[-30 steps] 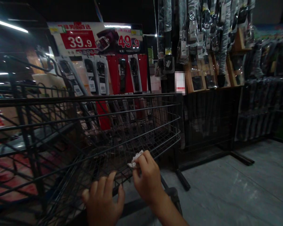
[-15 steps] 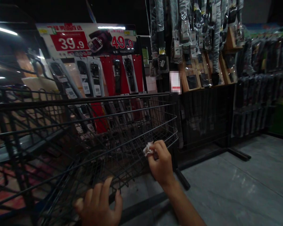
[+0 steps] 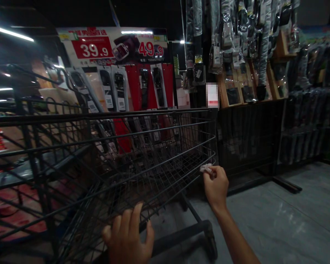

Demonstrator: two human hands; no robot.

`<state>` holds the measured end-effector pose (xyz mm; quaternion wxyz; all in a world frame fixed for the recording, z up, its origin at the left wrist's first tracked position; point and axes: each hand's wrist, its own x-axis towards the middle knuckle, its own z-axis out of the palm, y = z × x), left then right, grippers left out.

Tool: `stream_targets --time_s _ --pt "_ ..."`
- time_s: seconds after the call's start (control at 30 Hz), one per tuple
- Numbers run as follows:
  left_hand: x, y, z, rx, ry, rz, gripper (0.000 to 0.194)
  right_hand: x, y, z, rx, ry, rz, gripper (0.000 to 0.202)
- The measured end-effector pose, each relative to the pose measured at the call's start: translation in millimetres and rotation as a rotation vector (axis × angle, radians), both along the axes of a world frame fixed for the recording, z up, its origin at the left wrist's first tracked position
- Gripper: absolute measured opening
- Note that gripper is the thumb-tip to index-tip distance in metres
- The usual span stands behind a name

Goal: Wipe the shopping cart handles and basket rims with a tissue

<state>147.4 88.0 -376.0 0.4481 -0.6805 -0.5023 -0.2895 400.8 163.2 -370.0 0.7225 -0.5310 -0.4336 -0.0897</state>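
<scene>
A dark wire shopping cart (image 3: 154,167) fills the left and middle of the view. My right hand (image 3: 216,185) pinches a crumpled white tissue (image 3: 206,168) beside the cart's far right corner. Lower down, my left hand (image 3: 129,234) is at the cart's lower side, its fingers apart and nothing seen in it. Whether its fingertips touch the wires, I cannot tell.
Packaged belts (image 3: 119,88) hang on a red display behind the cart, under a price sign (image 3: 92,49). More wrapped goods (image 3: 227,25) and wooden boxes (image 3: 231,86) stand right of it. A cart wheel (image 3: 211,242) rests on the grey floor (image 3: 275,220).
My right hand has moved right with the tissue, toward the cart's corner. My left hand sits slightly further right. The view has shifted, and the cart's wheel now shows.
</scene>
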Motion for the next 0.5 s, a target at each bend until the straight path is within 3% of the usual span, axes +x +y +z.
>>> stream_targets --time_s 0.27,0.5 --pt "1.3 -0.4 0.0 -0.032 -0.038 -0.015 0.031 -55.7 -15.0 1.4 -0.031 -0.035 0.094 0.009" --pt "4.1 -2.8 -0.9 -0.077 -0.115 -0.011 0.030 -95.7 -39.2 -13.5 0.008 -0.232 0.237 0.016"
